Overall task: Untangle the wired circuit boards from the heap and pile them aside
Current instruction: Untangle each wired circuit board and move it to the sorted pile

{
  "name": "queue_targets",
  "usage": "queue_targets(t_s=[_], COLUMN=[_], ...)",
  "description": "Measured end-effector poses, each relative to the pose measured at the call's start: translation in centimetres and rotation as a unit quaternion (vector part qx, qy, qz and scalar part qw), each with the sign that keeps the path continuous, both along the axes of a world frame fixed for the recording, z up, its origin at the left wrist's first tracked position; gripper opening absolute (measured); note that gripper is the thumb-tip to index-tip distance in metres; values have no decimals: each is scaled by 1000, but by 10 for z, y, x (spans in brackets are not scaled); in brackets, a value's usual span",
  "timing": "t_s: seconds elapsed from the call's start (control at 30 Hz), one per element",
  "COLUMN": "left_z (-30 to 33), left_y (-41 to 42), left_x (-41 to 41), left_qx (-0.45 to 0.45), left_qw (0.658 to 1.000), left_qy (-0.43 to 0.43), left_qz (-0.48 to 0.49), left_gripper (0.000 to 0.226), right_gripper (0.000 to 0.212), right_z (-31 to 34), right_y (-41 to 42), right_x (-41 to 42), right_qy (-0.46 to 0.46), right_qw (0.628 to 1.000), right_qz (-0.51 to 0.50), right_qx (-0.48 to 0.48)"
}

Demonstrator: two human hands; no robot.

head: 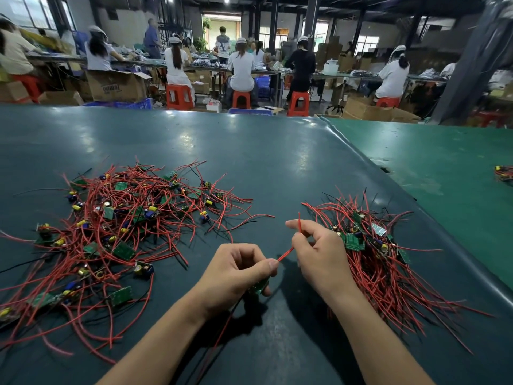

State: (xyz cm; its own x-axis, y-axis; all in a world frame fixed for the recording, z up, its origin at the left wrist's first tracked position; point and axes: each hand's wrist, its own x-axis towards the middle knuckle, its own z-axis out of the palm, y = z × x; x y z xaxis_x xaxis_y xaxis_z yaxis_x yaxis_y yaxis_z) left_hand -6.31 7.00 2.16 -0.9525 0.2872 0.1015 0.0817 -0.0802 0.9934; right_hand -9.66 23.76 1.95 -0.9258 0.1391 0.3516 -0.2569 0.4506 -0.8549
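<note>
From the camera on my head, I see my left hand [238, 269] curled tight around a small green circuit board [259, 286]. Only a bit of the board peeks out under my fingers. My thumb and finger also pinch a red wire [286, 254] that comes from it. My right hand [316, 251] pinches the same red wire farther along, with my thumb and first finger. The wire's tip sticks up above my right hand. The wire runs straight between my two hands, and both hands are up off the table [249, 168].

To the left of my left hand lies the big heap [122, 215] of boards and red wires, all mixed up. Just to the right of my right hand is the smaller pile [372, 254], and my right hand is close against its edge. Its wires mostly point toward me.

Between the heap and the pile, right under my hands, the dark table is bare, so I have room there. Past my hands the table is bare too, all the way to its far edge. Off to the right, a brighter green mat [444, 162] starts beyond the pile.
</note>
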Motion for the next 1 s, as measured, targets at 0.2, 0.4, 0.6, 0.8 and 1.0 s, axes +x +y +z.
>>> queue_targets(t_s=[0.2, 0.4, 0.6, 0.8, 1.0], left_z=[2, 2, 0, 0, 0], left_y=[-1, -2, -1, 1, -2], left_x=[1, 2, -4, -4, -3], left_qx=[-7, -14, 38, 33, 23], left_qw=[1000, 1000, 996, 996, 999], left_qy=[-5, -10, -1, 14, 13], left_qz=[-5, -23, 79, 82, 18], left_gripper=[20, 18, 24, 25, 25], right_gripper=[35, 37, 21, 40, 19], right_z=[-2, -1, 11, 8, 15], right_y=[0, -1, -3, -12, -2], right_x=[-1, 3, 6, 19, 10], right_qy=[-10, 7, -148, -245, -182], right_qw=[998, 997, 944, 915, 923], right_qz=[21, 3, 75, 248, 140], right_qx=[-62, -77, -287, -201, -308])
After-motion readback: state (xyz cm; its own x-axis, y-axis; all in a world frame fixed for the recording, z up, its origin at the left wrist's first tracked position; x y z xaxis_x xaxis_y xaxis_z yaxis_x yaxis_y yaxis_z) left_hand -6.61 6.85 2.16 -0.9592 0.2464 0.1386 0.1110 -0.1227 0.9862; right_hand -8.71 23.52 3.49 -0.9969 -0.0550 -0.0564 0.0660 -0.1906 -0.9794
